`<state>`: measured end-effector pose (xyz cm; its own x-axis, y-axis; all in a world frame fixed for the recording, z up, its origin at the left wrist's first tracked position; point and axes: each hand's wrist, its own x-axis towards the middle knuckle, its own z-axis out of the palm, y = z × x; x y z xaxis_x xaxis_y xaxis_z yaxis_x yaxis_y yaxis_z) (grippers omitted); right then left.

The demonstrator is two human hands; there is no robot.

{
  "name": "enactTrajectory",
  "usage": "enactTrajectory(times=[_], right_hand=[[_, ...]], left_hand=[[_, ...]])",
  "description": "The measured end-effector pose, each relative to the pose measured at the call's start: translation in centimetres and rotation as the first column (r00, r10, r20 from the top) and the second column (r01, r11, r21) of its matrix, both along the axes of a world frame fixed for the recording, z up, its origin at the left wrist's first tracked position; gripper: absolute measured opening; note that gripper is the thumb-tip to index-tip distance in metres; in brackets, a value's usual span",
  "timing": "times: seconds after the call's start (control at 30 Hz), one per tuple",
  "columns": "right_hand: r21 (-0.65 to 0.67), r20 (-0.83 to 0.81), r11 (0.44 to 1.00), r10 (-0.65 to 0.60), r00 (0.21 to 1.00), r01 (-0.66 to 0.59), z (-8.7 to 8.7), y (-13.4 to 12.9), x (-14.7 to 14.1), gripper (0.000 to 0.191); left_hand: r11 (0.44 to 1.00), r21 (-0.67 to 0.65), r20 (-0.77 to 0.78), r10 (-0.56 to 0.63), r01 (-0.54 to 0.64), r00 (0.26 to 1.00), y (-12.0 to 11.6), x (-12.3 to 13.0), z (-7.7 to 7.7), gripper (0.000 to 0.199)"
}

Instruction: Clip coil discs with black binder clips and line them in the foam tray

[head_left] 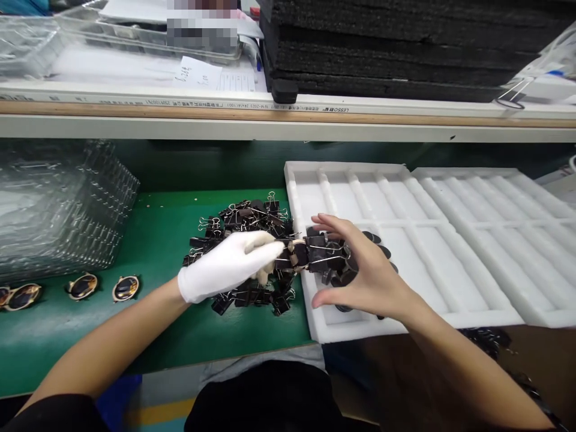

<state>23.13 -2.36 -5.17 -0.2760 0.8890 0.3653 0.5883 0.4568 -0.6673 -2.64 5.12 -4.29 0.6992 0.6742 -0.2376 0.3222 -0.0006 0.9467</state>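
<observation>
Green tabletop (162, 222) stretches across the left and middle of the frame, below a pale shelf edge (135, 128) that runs the full width. On the shelf, at upper right, you have a black stack of slabs (382, 54), and toward upper left a handwritten paper slip (193, 72).

Your left hand (234, 264), in a white glove, is at the center of the frame, its thumb and fingers closed on the left end of a clipped piece (299, 253) with a pale rim and a dark face. That piece is in the middle of the frame, over the left edge of a white foam tray (319, 327), with black binder clips (326, 253) on its right side. Your bare right hand (366, 270) is just right of them, thumb and fingers spread wide apart around the clips; you cannot tell whether it touches them.

Under your right hand, dark oval pieces (386, 252) lie in the tray. A second foam tray (499, 240) sits against it at right. Behind and below your glove spreads a heap of black clips (247, 219). At left you have gold-rimmed eyewear pieces (126, 288) in a row, near a stack of clear plastic trays (58, 210).
</observation>
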Motion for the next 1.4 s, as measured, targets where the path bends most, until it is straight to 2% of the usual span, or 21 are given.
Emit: enactTrajectory(times=[0.07,0.17,0.23,0.33,0.43,0.5,0.57,0.6,0.67,0.73,0.8,0.9,1.07,1.23,1.3,1.4], right_hand=[[-0.222,-0.128,0.975,-0.015,0.992,-0.014,0.4,0.0,0.3,0.095],[-0.390,-0.184,0.920,-0.050,0.982,-0.026,0.7,0.1,0.1,0.074],[-0.419,-0.156,0.908,-0.046,0.987,-0.024,0.8,0.2,-0.4,0.063],[-0.407,-0.083,0.913,0.000,0.997,-0.034,0.9,0.7,-0.9,0.035],[-0.405,-0.046,0.910,0.071,0.996,-0.083,1.4,2.4,0.1,0.015],[-0.370,-0.010,0.927,0.068,0.998,-0.067,1.8,5.0,2.0,0.015],[-0.299,0.071,0.954,0.015,0.997,0.006,1.8,8.9,4.2,0.022],[-0.244,0.110,0.967,-0.044,0.993,0.070,1.5,11.1,5.3,0.026],[-0.200,0.254,0.949,-0.190,0.948,0.244,0.5,15.6,7.0,0.031],[-0.186,0.311,0.933,-0.241,0.919,0.307,-0.9,19.5,7.9,0.036],[-0.162,0.357,0.921,-0.279,0.891,0.354,-2.4,22.4,8.2,0.039],[-0.129,0.437,0.892,-0.340,0.832,0.432,-4.3,24.7,8.2,0.038],[-0.098,0.541,0.857,-0.381,0.750,0.506,-5.6,25.9,8.2,0.036],[-0.072,0.590,0.874,-0.350,0.727,0.480,-4.7,25.3,7.3,0.038],[-0.059,0.599,0.890,-0.331,0.729,0.452,-3.7,24.5,7.2,0.047],[-0.063,0.625,0.905,-0.293,0.723,0.421,-1.6,22.4,7.8,0.051]], left_hand=[[0.999,0.030,-0.039,-0.014,0.015,0.999,0.2,-0.1,0.0,0.039],[0.998,0.056,-0.087,-0.034,0.039,0.996,0.2,0.1,-0.1,0.040],[0.995,0.091,-0.131,-0.039,0.051,0.991,0.1,0.2,-0.2,0.041],[0.986,0.148,-0.208,-0.047,0.079,0.977,-0.3,0.5,0.0,0.042],[0.967,0.245,-0.268,-0.003,0.071,0.963,-0.5,0.6,0.4,0.048],[0.930,0.368,-0.302,0.099,0.020,0.948,-0.5,0.4,0.7,0.056],[0.893,0.449,-0.341,0.156,0.015,0.927,-0.4,0.1,1.0,0.058],[0.885,0.465,-0.360,0.147,0.040,0.921,-0.3,0.0,1.1,0.056],[0.873,0.472,-0.393,0.085,0.121,0.916,-0.2,-0.4,1.3,0.051],[0.854,0.489,-0.400,0.036,0.180,0.916,-0.2,-0.7,1.3,0.045],[0.839,0.506,-0.388,0.013,0.201,0.921,-0.3,-0.9,1.3,0.041],[0.829,0.526,-0.356,0.009,0.192,0.934,-0.3,-1.1,1.3,0.037],[0.828,0.531,-0.324,0.001,0.181,0.946,-0.2,-1.4,1.1,0.035],[0.818,0.522,-0.362,-0.042,0.240,0.931,0.0,-1.3,0.5,0.038],[0.783,0.556,-0.399,-0.041,0.278,0.916,0.0,-1.4,0.4,0.041],[0.688,0.642,-0.479,0.014,0.339,0.878,0.2,-2.1,0.8,0.044]])
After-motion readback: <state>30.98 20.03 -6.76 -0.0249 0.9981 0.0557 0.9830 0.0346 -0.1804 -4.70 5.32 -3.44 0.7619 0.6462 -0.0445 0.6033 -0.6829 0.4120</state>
